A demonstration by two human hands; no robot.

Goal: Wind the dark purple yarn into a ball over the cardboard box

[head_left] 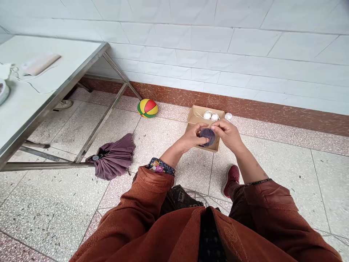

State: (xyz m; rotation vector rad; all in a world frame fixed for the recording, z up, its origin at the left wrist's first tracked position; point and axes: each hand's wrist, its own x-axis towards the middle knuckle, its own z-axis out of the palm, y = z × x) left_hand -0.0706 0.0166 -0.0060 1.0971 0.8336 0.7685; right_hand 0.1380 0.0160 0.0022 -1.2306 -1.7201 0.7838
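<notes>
A ball of dark purple yarn (207,137) is held up in front of me, above a cardboard box on the floor. My left hand (192,138) grips it from the left side, with the thumb across its front. At the ball's upper right, my right hand (225,133) has its fingertips pinched together; a strand between them is too fine to make out. Behind the ball, the open cardboard box (194,115) holds small white yarn balls (211,115) near its far side. Another white ball (228,116) lies just outside the box's right edge.
A yellow, red and green ball (147,108) rests on the floor near the wall. A folded purple umbrella (116,156) lies by the metal-framed table (79,54) on my left. The tiled wall (207,58) rises behind the box. My red shoe (231,180) is close by.
</notes>
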